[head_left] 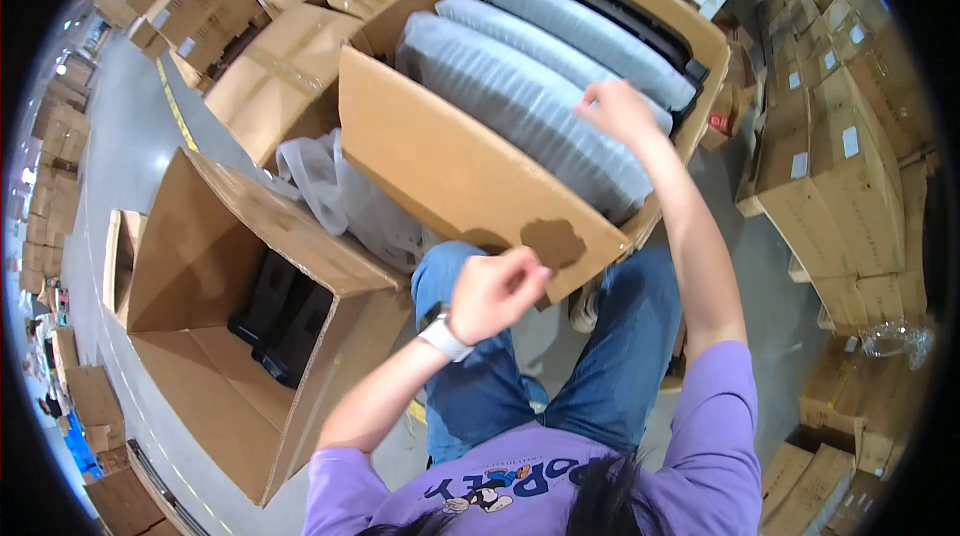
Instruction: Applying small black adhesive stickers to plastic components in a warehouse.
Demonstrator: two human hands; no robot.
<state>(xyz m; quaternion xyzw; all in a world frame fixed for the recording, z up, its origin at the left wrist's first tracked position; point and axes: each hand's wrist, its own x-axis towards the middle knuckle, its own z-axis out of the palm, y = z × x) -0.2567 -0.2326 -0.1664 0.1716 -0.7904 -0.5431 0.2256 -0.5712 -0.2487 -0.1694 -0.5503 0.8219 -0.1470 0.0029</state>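
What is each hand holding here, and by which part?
The right hand pinches the top edge of a bubble-wrapped item standing in the open carton. The left hand, loosely closed near the carton's front flap, seems to hold nothing.

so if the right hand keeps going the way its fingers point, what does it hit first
Probably the nearest grey wrapped bundle in the open box. The right hand is over it, fingers aimed left and down at the wrapping, possibly touching already; depth is hard to judge.
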